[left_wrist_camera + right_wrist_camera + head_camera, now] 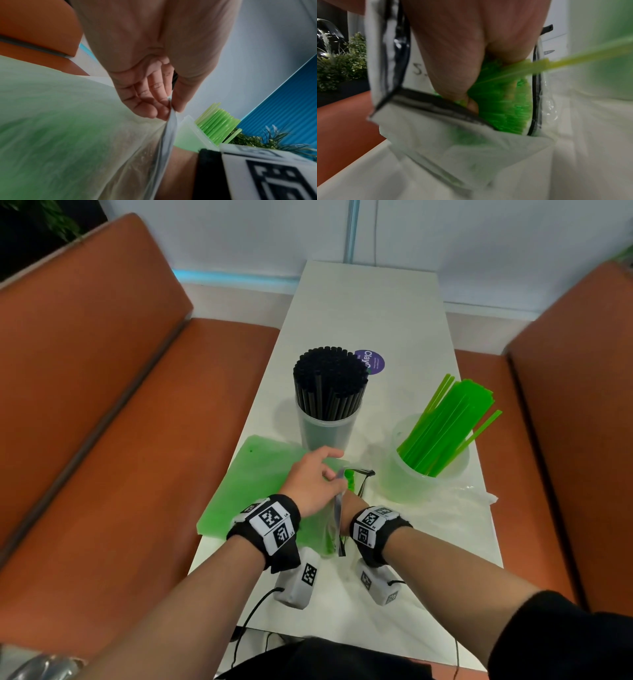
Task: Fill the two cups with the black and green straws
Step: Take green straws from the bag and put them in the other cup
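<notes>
Green plastic straw ends (505, 108) fill the mouth of a clear zip-top plastic bag (260, 484), and the right hand (462, 54) reaches into that mouth with its fingers (453, 83) curled down among the straws, closed round a clump of them. One pale green straw (573, 60) pokes out sideways from the grip, blurred in the right wrist view. In the head view the right hand is mostly hidden behind the bag's raised edge.

The left hand (310, 481) pinches the bag's upper lip — thumb on one side, fingertips (161, 106) on the other — and holds it up so the opening with its dark zip strip gapes. The rest of the bag lies flat on the white bench (370, 313), green showing through the film, its far corner overhanging the bench's left edge.

Just beyond the left hand stands a tall translucent cup (327, 428) packed upright with black straws (330, 378). To the right, apart from it, a wider translucent cup (411, 477) holds a bundle of green straws (448, 419) leaning away to the right. A crumpled clear plastic wrapper (469, 491) lies beside that cup — touching its base, as far as can be seen. A round purple sticker (371, 361) sits on the bench behind the black straws. Orange upholstered seats (102, 371) flank the bench on both sides.
</notes>
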Demonstrator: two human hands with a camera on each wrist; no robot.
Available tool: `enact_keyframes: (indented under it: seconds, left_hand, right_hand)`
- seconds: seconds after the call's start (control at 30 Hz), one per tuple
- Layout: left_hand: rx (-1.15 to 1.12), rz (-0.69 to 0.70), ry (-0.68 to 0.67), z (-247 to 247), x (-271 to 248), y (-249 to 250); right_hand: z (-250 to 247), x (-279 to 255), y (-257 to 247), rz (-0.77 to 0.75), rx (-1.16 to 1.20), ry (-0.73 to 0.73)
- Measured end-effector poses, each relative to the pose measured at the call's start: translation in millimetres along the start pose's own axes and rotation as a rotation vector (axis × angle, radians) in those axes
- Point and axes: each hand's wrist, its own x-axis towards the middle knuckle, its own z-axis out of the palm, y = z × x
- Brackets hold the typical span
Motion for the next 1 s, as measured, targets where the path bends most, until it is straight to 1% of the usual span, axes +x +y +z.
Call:
enact_keyframes:
  seconds: [0.1, 0.2, 0.27, 0.33, 0.43, 0.53, 0.77, 0.9, 0.97, 1.0]
  left_hand:
    - [-0.002, 0.006, -0.002, -1, 0, -1]
    - [0.004, 0.009, -0.009, -1, 1, -1]
    - [0.003, 0.007, -0.019, 0, 1, -1]
    - [0.000, 0.008, -0.025, 0, 2, -2]
    - [-0.014, 0.002, -0.032, -1, 4, -2]
    - [-0.022, -0.001, -0.028, -3, 7, -2]
    - [-0.068, -0.013, 0.018, -3, 16, -3]
    - [-0.083, -0.022, 0.027, -1, 19, -3]
    - [-0.112, -0.029, 0.064, 1, 19, -3]
    - [-0.137, -0.036, 0.103, 1, 19, -2]
  right_hand:
    - [-1, -2, 2, -0.001, -0.067, 0.042]
    - [-8, -6, 1, -0.013, -0.223, 0.007]
    - [-14, -9, 3, -0.029, -0.308, 0.023]
    - [-19, -13, 7, -0.046, -0.362, 0.042]
    - [-25, -25, 26, -0.015, -0.408, 0.080]
    - [-34, -42, 50, 0.026, -0.416, 0.136]
    - [-54, -97, 106, 0.214, -0.386, 0.179]
    - [-63, -132, 137, 0.306, -0.320, 0.215]
    - [-65, -145, 146, 0.318, -0.285, 0.242]
    - [-65, -149, 147, 0.311, -0.279, 0.253]
